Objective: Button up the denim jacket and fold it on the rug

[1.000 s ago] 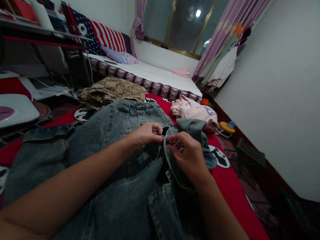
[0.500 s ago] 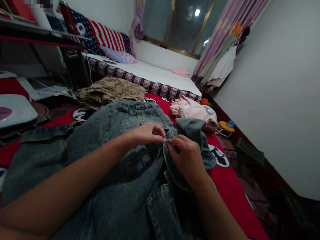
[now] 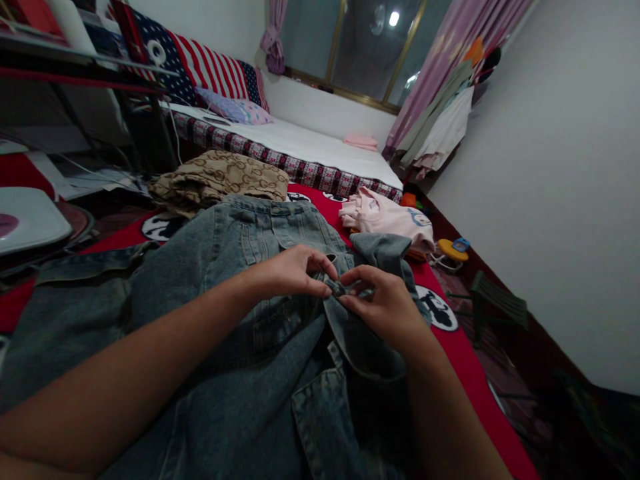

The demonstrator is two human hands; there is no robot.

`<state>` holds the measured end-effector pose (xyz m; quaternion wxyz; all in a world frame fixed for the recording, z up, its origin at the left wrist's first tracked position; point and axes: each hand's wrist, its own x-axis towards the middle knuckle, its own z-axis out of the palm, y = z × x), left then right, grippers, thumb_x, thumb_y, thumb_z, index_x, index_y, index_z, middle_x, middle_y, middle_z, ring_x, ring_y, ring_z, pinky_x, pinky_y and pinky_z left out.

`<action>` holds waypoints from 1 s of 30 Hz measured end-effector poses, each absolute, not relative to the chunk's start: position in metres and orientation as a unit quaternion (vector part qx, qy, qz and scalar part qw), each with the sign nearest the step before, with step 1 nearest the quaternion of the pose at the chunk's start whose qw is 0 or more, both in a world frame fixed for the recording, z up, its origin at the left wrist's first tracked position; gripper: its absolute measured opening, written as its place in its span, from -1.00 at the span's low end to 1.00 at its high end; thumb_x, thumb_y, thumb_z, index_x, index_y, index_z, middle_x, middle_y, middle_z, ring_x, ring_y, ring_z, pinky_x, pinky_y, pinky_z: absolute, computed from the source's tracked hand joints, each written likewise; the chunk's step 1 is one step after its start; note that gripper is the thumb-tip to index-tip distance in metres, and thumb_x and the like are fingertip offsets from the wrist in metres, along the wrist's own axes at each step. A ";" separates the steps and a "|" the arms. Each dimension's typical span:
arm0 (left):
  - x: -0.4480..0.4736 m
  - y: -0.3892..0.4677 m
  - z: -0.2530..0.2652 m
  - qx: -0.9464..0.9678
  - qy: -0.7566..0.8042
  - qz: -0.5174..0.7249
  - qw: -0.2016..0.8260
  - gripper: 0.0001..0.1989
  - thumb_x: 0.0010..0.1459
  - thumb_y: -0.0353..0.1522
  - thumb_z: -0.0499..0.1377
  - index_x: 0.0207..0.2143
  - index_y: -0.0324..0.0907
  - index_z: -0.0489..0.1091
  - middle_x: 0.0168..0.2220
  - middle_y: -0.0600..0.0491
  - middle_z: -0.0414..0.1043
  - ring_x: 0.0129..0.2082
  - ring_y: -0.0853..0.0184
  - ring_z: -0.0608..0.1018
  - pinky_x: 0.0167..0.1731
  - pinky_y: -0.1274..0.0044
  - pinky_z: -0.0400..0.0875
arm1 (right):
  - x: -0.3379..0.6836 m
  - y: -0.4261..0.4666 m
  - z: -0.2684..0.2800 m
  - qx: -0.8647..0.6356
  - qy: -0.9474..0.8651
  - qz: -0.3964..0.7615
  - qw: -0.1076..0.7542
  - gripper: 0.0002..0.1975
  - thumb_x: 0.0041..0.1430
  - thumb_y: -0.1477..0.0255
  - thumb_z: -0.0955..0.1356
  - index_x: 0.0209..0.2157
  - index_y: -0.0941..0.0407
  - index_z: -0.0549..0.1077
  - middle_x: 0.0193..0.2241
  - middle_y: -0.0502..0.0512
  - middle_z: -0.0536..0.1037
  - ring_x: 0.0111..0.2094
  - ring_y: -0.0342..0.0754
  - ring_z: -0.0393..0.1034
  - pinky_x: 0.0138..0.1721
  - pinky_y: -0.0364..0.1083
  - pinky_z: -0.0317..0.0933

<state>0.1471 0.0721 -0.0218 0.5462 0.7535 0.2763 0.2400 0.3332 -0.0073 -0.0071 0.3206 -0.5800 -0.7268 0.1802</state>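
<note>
A large faded-blue denim garment point(image 3: 200, 353) is spread in front of me, with a buttoned band at its far end and stitched seams and pockets. Whether it is a jacket or trousers I cannot tell. Near its middle right, my left hand point(image 3: 300, 272) pinches a small gathered bit of the denim between thumb and fingers. Facing it, my right hand point(image 3: 383, 300) grips the same spot from the right, fingertips nearly touching the left ones. A loose denim strip curves down below the right fingers. Exactly what lies between the fingertips is partly hidden.
Beneath the denim is a red cover point(image 3: 477, 393) with round black-and-white pictures. Brown patterned folded cloth point(image 3: 225, 175) lies at the far left, a pink folded shirt point(image 3: 387, 220) at the far right. Beyond are a bed point(image 3: 310, 143), a desk point(image 3: 90, 70) and a low stool point(image 3: 497, 300).
Both hands have shifted slightly at the pinched spot. The fingers are a little more opened out and the right hand has turned, showing more of the gathered denim. The view has moved slightly.
</note>
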 end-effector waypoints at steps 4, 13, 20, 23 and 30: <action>0.148 0.070 -0.019 0.733 0.299 0.245 0.560 -0.72 -0.22 -0.39 0.31 -0.35 -0.27 0.49 -0.50 0.11 0.44 -0.52 0.45 0.39 -0.51 0.61 0.20 | 0.342 -0.005 -0.007 -0.622 -0.717 0.181 0.256 -0.91 -0.01 0.41 0.43 -0.39 0.09 0.56 -0.43 0.08 0.60 -0.39 -0.02 0.47 -0.42 -0.13 0.21; 0.149 0.068 -0.018 0.735 0.312 0.240 0.553 -0.74 -0.21 -0.37 0.30 -0.36 -0.27 0.53 -0.50 0.09 0.46 -0.52 0.42 0.42 -0.50 0.60 0.24 | 0.338 -0.004 -0.010 -0.611 -0.702 0.197 0.307 -0.86 -0.01 0.43 0.36 -0.47 0.11 0.59 -0.55 0.07 0.57 -0.51 -0.06 0.42 -0.54 -0.18 0.10; 0.151 0.068 -0.019 0.740 0.308 0.234 0.551 -0.75 -0.13 -0.36 0.25 -0.33 -0.28 0.53 -0.50 0.08 0.45 -0.53 0.43 0.39 -0.53 0.61 0.19 | 0.337 -0.004 -0.013 -0.644 -0.667 0.162 0.340 -0.86 -0.05 0.39 0.36 -0.52 0.13 0.57 -0.60 0.06 0.53 -0.56 -0.10 0.37 -0.56 -0.18 0.06; 0.152 0.066 -0.021 0.761 0.291 0.249 0.523 -0.78 -0.07 -0.37 0.22 -0.31 -0.27 0.50 -0.56 0.13 0.37 -0.57 0.47 0.33 -0.57 0.63 0.13 | 0.336 -0.003 -0.014 -0.651 -0.659 0.150 0.347 -0.86 -0.06 0.39 0.36 -0.53 0.13 0.55 -0.61 0.05 0.52 -0.57 -0.11 0.35 -0.56 -0.18 0.06; 0.153 0.058 -0.022 0.778 0.230 0.298 0.504 -0.74 -0.01 -0.45 0.21 -0.20 -0.21 0.37 -0.62 0.23 0.18 -0.64 0.53 0.21 -0.62 0.65 0.00 | 0.335 -0.003 -0.012 -0.646 -0.654 0.178 0.352 -0.86 -0.07 0.40 0.36 -0.53 0.14 0.55 -0.62 0.03 0.52 -0.58 -0.13 0.33 -0.56 -0.19 0.06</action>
